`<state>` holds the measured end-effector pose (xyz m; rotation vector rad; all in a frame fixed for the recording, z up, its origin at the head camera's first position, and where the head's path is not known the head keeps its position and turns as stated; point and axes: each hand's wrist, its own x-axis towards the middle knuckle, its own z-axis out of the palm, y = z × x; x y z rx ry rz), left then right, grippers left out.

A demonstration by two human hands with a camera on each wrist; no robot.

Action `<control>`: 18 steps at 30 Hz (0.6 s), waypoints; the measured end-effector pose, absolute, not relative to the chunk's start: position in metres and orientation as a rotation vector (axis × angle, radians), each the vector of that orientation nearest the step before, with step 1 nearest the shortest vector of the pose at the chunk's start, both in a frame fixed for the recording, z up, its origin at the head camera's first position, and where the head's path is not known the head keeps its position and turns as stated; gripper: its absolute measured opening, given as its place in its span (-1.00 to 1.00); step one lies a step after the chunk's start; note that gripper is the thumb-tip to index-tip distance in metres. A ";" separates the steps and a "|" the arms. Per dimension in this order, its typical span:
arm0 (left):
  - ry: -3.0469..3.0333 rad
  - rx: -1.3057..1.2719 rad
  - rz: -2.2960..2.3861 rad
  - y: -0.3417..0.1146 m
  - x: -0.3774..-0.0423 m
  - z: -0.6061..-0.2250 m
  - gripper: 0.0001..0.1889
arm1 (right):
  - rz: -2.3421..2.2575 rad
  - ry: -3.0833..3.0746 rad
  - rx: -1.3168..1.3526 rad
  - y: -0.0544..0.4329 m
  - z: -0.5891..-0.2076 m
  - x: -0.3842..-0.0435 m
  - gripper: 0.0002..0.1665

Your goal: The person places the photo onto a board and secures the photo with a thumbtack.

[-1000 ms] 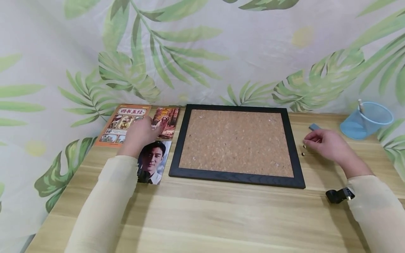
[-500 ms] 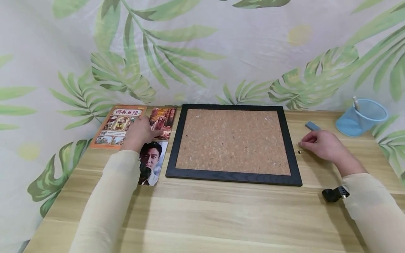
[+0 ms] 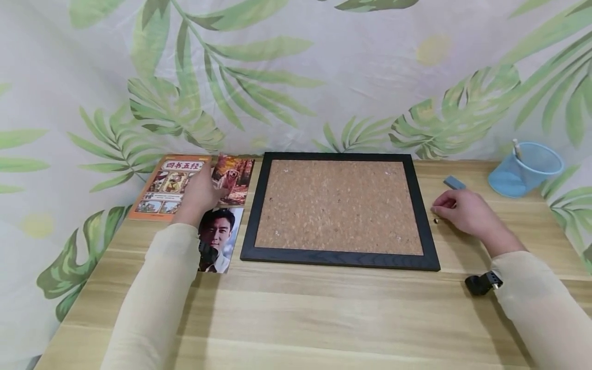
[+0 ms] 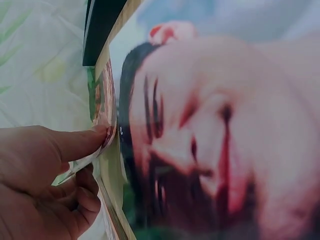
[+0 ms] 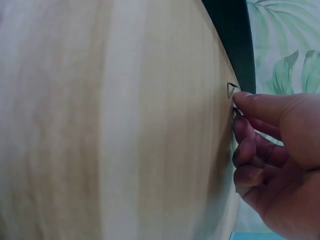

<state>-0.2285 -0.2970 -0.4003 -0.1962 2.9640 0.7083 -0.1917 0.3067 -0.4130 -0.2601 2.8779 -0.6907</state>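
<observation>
At the left of the desk, my left hand point(image 3: 200, 192) pinches the left edge of a glossy photo of a dog point(image 3: 237, 180) among autumn leaves. Its thumb lies on top with fingers beneath, and the edge bends up in the left wrist view. Just below lies a portrait photo point(image 3: 223, 244), and an orange comic-style book point(image 3: 164, 190) is partly covered by the hand. Right of the corkboard, my right hand point(image 3: 467, 213) holds a small thumbtack point(image 5: 237, 112) between thumb and index finger. A second thumbtack point(image 3: 436, 221) sits on the desk by the fingertips.
A black-framed corkboard point(image 3: 337, 205) lies flat between the hands. Behind the right hand are a small blue-grey block point(image 3: 455, 182) and a blue mesh pen cup point(image 3: 509, 177) with a pen in it. Leaf-printed cloth point(image 3: 277, 77) hangs along the back edge.
The right thumb and index finger have closed on one of two thumbtacks seen earlier beside the board. My left hand has pinched the dog photo's edge and shifted slightly. The head view has drifted a little.
</observation>
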 end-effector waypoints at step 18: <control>2.918 -0.097 1.027 -0.304 -0.210 -0.390 -0.41 | -0.650 2.892 -0.234 0.311 -0.409 -0.186 -0.71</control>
